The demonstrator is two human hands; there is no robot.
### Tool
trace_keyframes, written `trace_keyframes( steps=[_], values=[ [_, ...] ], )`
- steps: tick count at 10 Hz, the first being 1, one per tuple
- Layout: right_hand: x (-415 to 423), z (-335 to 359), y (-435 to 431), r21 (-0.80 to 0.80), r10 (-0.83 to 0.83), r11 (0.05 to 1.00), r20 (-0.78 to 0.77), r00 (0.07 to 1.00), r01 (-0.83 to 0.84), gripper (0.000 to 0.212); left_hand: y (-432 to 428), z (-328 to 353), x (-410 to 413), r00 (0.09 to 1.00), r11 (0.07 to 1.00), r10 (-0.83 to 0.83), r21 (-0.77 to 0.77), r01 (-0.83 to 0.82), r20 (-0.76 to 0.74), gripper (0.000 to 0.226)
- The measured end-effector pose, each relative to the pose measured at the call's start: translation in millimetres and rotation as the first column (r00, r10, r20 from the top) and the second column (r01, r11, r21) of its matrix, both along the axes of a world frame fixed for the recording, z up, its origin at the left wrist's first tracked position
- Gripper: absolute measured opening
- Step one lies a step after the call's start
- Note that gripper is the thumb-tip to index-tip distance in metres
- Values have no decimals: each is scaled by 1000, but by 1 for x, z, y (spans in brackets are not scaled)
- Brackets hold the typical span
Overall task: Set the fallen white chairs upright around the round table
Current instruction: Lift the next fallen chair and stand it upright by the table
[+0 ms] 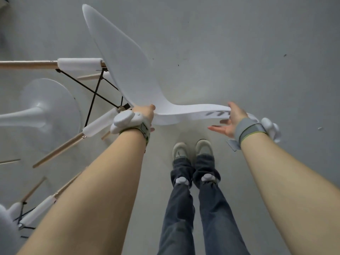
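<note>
Head view: a person stands over a white chair lying on its side on the grey floor, both arms reaching down to it.
Left hand: clenched on the shell's edge where seat meets back; the thumb lies on top, the fingers curl under and mostly out of sight.
Right hand: released, palm up and fingers spread, with only the thumb side touching the back's rim; nothing is gripped.
Chair: shell just beyond the fingertips, its wooden legs sticking out sideways past the left knuckles towards the table base.
Second chair: also down, below the left forearm, legs pointing up into the same space.
Risk, twist: I judge a lift on the left grip alone would let the shell swing, because the right hand holds nothing.
Risk, snag: as the chair turns, its legs could strike the table base or tangle with the other chair's legs.
Risk, feet: the shoes sit right under the back's rim; a slipped shell would land there.
</note>
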State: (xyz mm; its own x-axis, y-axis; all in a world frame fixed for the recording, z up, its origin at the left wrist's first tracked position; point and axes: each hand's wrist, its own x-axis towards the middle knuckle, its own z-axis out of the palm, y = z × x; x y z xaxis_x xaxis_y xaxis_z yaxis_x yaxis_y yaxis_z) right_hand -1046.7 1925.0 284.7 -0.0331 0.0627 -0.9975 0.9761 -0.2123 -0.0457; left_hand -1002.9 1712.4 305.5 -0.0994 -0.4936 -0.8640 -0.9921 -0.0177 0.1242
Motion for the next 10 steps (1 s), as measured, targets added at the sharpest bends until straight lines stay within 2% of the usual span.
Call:
trace_keyframes(
  steps=[1, 2, 3, 4, 5, 6, 7, 8, 9, 10],
  values=[
    [0, -23, -1, -17, -60, 998, -30, 998, 60, 18, 3, -14, 5, 993, 992, 119, 48, -118, -17, 45],
    [2, -51, -3, -25, -215, 977, -28, 976, 214, 16, -1, -30, 6, 978, 981, 195, 16, -194, -68, 43],
    [5, -59, -2, -12, -269, 963, -40, 962, 269, 11, 0, -23, 11, 990, 990, -142, 14, 142, -10, 35],
    [10, -54, -1, -42, -360, 933, -61, 931, 358, 12, 1, -27, 13, 849, 854, 518, 114, -508, -104, 14],
    [16, -47, -4, -42, -385, 923, -52, 921, 384, 8, -7, -32, 15, 869, 871, 486, 132, -473, -95, 21],
    [24, -33, -9, -2, -385, 922, -70, 920, 386, 16, -18, -17, 21, 858, 859, 503, 162, -485, -100, 21],
    [17, -12, -17, 20, -388, 919, -141, 911, 395, 14, -18, 6, 21, 814, 818, 569, 183, -545, -121, 26],
    [4, 15, -27, -8, -350, 935, -204, 914, 356, 10, -22, 27, 19, 747, 766, 642, 194, -613, -174, 25],
    [-15, 63, -51, -23, -298, 951, -333, 895, 309, 21, -36, 58, 19, 648, 692, 722, 256, -675, -243, 27],
    [-31, 99, -72, -36, -262, 962, -403, 877, 271, 22, -46, 77, 18, 564, 633, 773, 306, -711, -291, 29]
  ],
)
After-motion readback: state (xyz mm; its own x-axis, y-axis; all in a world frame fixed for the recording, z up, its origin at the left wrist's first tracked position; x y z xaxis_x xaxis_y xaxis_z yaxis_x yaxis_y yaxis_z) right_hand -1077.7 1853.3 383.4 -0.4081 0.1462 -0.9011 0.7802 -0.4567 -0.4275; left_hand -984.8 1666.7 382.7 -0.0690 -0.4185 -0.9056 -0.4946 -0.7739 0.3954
